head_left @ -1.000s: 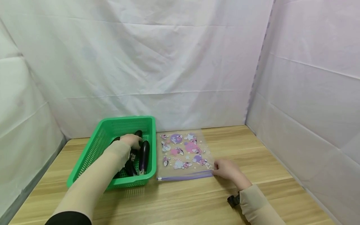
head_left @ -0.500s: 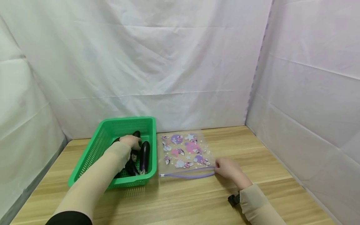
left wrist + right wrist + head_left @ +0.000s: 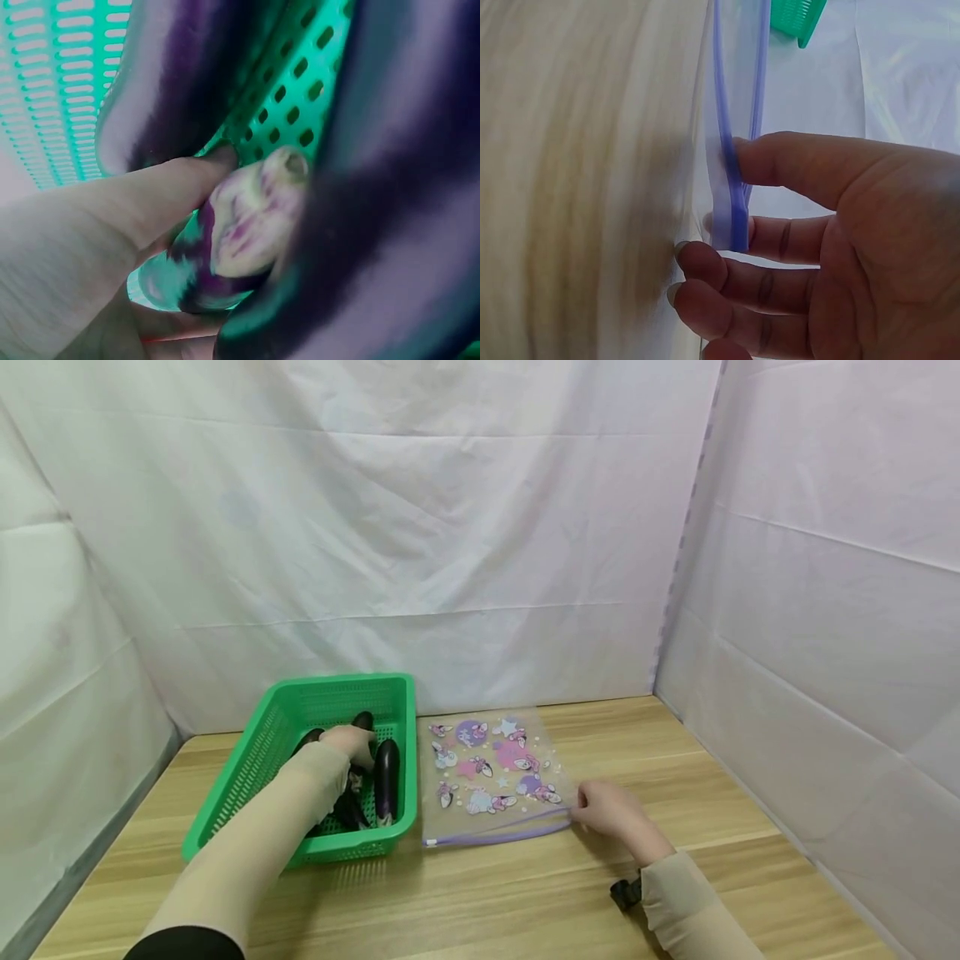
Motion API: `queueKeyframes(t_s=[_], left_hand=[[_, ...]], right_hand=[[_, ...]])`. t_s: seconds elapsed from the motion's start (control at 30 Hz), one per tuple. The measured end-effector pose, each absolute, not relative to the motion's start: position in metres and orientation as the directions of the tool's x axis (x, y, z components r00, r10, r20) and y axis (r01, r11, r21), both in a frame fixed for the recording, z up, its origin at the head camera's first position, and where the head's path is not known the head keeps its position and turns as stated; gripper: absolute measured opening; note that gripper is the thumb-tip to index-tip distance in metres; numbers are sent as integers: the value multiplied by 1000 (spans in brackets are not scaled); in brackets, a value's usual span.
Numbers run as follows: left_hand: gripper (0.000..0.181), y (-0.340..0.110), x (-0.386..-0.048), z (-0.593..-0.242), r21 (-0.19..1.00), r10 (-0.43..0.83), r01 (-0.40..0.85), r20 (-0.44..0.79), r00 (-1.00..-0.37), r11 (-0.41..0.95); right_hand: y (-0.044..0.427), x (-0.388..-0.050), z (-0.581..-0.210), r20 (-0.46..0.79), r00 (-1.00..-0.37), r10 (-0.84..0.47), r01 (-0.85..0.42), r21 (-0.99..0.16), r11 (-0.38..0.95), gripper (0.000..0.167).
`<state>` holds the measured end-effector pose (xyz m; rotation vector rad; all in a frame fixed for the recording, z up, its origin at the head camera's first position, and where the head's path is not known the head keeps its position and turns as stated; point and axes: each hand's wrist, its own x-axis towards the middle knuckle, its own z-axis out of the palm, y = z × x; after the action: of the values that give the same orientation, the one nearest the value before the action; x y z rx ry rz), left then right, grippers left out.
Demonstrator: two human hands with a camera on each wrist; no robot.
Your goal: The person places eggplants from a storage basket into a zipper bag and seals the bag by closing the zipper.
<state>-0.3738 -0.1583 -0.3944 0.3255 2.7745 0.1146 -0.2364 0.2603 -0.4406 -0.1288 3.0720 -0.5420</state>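
Observation:
In the head view my left hand (image 3: 351, 743) reaches into the green basket (image 3: 410, 777) among several dark eggplants (image 3: 387, 777). The left wrist view shows this hand (image 3: 142, 225) with thumb and fingers curled round the pale stem end of one eggplant (image 3: 251, 217), other eggplants (image 3: 180, 82) lying on both sides. My right hand (image 3: 607, 810) pinches the right corner of a clear printed zip bag (image 3: 487, 768) lying flat beside the basket. Up close, thumb and forefinger of the right hand (image 3: 802, 240) hold the purple zip strip (image 3: 739, 217), its two edges parted above the fingers.
The wooden table (image 3: 480, 910) runs up to a white cloth backdrop (image 3: 480, 543), with another white sheet (image 3: 825, 610) along the right side. A white slider (image 3: 430, 843) sits at the left end of the bag's zip. A black strap piece (image 3: 625, 893) is at the right wrist.
The bag's zip edges have parted slightly, and its slider end shifted up, then back down. Both hands stay in nearly the same places.

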Motion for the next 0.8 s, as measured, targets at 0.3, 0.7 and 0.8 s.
queueKeyframes(t_s=[0.3, 0.7, 0.8], left_hand=[[68, -158, -376, -399, 233, 288, 227, -274, -918, 945], [56, -154, -375, -398, 240, 338, 290, -192, -921, 926], [52, -153, -372, -396, 228, 354, 313, -167, -920, 922]], right_hand=[[262, -237, -441, -12, -996, -87, -77, -359, 930, 26], [263, -236, -440, -25, -996, -90, -72, -397, 915, 25], [262, -236, -440, -30, -995, -94, -74, -395, 916, 24]])
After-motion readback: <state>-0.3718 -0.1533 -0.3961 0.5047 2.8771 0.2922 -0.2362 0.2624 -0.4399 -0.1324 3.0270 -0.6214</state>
